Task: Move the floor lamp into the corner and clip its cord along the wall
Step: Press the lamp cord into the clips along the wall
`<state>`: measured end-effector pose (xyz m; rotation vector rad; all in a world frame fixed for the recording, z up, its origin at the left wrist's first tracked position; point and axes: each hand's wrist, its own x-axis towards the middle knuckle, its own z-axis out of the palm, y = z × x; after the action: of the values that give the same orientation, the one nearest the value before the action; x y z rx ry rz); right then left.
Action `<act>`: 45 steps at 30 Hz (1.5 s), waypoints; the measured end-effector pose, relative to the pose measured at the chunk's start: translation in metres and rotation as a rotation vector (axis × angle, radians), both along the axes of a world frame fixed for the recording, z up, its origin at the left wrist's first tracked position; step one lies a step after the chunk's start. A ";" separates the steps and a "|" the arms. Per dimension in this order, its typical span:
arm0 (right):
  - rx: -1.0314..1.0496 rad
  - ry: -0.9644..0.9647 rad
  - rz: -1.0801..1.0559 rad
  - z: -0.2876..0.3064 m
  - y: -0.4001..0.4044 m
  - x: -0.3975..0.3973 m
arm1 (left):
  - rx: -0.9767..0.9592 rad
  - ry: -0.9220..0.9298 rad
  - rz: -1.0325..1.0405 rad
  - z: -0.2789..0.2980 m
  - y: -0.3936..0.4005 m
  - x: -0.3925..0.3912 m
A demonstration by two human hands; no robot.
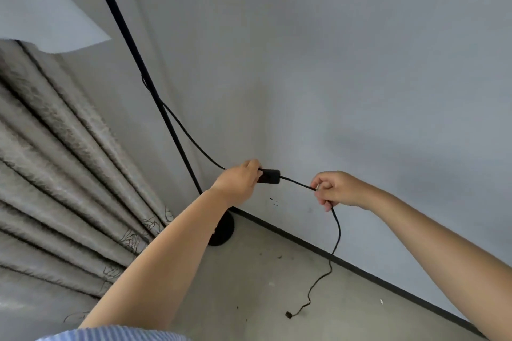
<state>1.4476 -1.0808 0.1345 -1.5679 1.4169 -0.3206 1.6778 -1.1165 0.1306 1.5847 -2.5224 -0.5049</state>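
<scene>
The black floor lamp's pole (133, 44) rises from its round base (223, 231), which stands in the corner between curtain and wall. A black cord (194, 144) leaves the pole and carries an inline switch box (270, 176). My left hand (239, 181) grips the cord at the left end of that box. My right hand (333, 188) is closed on the cord just to the right of it. From my right hand the cord hangs down to the floor and ends in a small plug (289, 314).
A pleated grey curtain (63, 163) fills the left side. The light grey wall (332, 63) has a dark baseboard (360, 268) running down to the right. The concrete floor (249, 285) has scattered specks. A white lampshade edge (41, 8) is at top left.
</scene>
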 end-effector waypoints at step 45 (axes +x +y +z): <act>-0.685 0.398 -0.272 -0.386 -0.257 0.137 | -0.235 0.112 -0.345 -0.369 -0.276 0.084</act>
<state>1.5848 -1.3375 -0.2518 -2.0620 1.9704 -0.7492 1.7618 -1.3925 -0.2389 1.0196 -2.6611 -0.3040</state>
